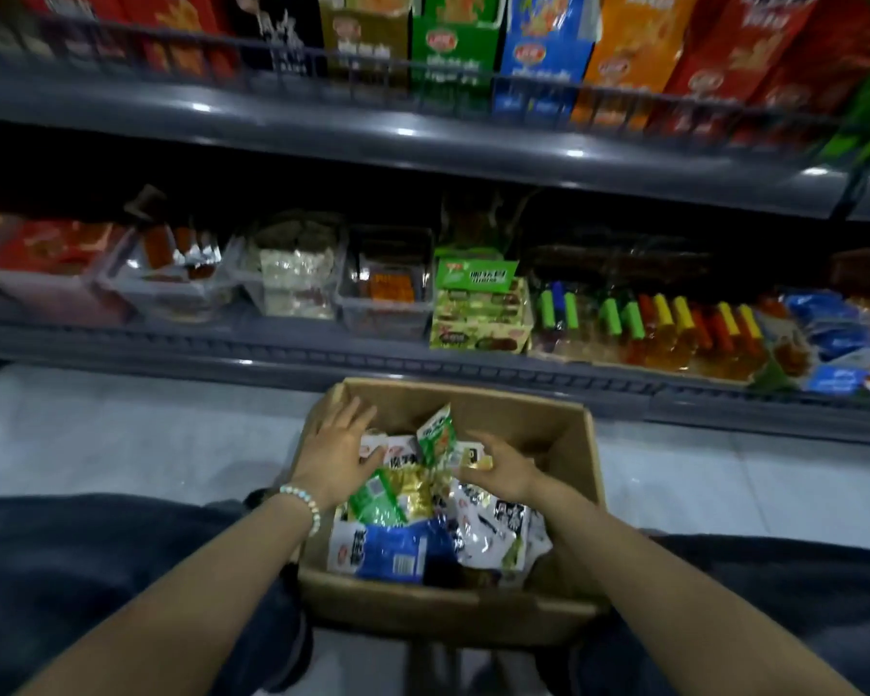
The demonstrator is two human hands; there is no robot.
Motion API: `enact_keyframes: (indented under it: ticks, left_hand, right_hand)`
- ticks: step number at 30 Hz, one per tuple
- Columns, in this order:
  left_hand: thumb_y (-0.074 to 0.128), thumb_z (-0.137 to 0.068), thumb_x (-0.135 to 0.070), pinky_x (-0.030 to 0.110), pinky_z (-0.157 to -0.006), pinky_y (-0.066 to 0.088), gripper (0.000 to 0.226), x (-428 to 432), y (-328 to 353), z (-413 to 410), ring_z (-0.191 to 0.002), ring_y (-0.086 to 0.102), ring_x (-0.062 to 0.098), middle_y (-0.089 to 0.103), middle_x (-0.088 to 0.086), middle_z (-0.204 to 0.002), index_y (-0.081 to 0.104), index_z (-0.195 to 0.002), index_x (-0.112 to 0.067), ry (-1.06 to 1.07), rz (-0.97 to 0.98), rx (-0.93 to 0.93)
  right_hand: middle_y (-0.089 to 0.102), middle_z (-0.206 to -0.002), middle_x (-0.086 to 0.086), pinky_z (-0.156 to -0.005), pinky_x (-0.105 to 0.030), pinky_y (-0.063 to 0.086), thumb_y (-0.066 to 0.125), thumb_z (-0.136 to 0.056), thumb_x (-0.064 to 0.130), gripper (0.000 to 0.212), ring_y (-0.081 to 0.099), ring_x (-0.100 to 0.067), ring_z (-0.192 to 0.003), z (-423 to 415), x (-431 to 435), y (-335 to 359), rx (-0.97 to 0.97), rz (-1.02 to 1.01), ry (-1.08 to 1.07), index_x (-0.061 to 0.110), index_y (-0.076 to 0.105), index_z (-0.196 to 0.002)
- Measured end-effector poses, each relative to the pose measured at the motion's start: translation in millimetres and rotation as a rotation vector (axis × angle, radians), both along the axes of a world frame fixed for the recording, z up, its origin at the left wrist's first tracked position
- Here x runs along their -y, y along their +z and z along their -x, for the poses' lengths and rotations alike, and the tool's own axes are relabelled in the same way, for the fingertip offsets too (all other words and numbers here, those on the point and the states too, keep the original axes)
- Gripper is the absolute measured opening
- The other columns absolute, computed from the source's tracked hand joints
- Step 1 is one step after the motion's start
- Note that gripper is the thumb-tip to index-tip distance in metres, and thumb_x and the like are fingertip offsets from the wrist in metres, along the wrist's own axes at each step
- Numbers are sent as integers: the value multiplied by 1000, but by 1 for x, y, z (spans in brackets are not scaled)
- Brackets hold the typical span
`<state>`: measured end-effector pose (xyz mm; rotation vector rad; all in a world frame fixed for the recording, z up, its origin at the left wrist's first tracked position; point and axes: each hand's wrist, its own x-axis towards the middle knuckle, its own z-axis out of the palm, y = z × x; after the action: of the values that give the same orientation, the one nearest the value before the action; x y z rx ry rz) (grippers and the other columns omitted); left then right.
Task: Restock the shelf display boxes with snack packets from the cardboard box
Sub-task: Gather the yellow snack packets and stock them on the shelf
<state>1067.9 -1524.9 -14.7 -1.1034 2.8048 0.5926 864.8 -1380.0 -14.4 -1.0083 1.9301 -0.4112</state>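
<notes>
The cardboard box (576, 474) sits open on the floor (121, 434) between your knees, right in front of the lower shelf (222, 341). Snack packets (493, 527) lie jumbled inside it: white-and-black ones on the right, a blue packet (398, 550) against the near wall, gold and green ones in the middle. One green packet (437, 434) stands up above the heap. The box floor is hidden under them.

Your left hand (340, 452) is spread flat over the box's left side, fingers straight and apart. Its thumb touches the packets and it grasps nothing. Your right hand (506, 467) reaches in from the right, thumb above and fingers below a small white-and-gold packet (474, 457). Blur and the heap hide the fingertips, so you cannot tell whether it grips. A beaded bracelet (305, 502) circles your left wrist.

On the lower shelf stand clear bins (383, 313) with blurred contents, orange, red and pale. To their right is a green display box (478, 306) whose print is unreadable. Further right lie tubes (674, 324) with green, yellow and red caps, then blue packets cut off at the frame edge. The upper shelf (322, 128) holds tall cartons, cropped at the top and smeared. The back of the lower shelf is lost in shadow.
</notes>
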Motion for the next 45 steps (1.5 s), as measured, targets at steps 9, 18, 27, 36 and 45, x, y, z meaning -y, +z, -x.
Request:
enact_keyframes:
  ticks: [9, 18, 27, 36, 45]
  left_hand:
    - [57, -89, -47, 49, -114, 29, 101, 2, -43, -27, -148, 3, 20, -28, -11, -156, -18, -150, -19, 106, -79, -30]
    - [59, -88, -49, 46, -114, 30, 96, -5, -53, -22, -147, 6, 23, -18, -3, -158, -4, -153, -17, 157, -55, -67]
    - [54, -90, -51, 46, -112, 32, 87, -7, -56, -23, -146, 13, 19, -9, -6, -160, 4, -153, -18, 223, -37, -99]
    - [56, -90, -49, 38, -112, 29, 83, -7, -58, -22, -145, 17, 18, -4, -5, -161, 12, -152, -18, 234, -8, -122]
    - [58, -89, -47, 37, -110, 32, 82, -8, -59, -22, -145, 17, 17, -4, -6, -161, 15, -152, -17, 235, -14, -123]
  right_hand:
    - [22, -157, -6, -105, -36, 36, 69, -86, 33, 78, 28, -28, -141, -29, -18, -90, 296, -187, -297, 14, 26, -148]
    - [25, -154, -10, -103, -37, 38, 80, -74, 30, 96, 34, -30, -136, -33, -33, -136, 316, -276, -598, 11, 22, -148]
    - [32, -142, -12, -101, -36, 37, 82, -67, 44, 92, 33, -29, -131, -55, -13, -144, 1, -338, -490, 12, 34, -138]
    - [37, -139, -12, -102, -39, 41, 86, -61, 44, 95, 38, -30, -128, -51, -17, -151, 114, -315, -548, 15, 32, -134]
    - [39, -125, -5, -95, -33, 42, 82, -64, 51, 58, 41, -23, -117, -56, -20, -153, -31, -285, -251, 20, 54, -105]
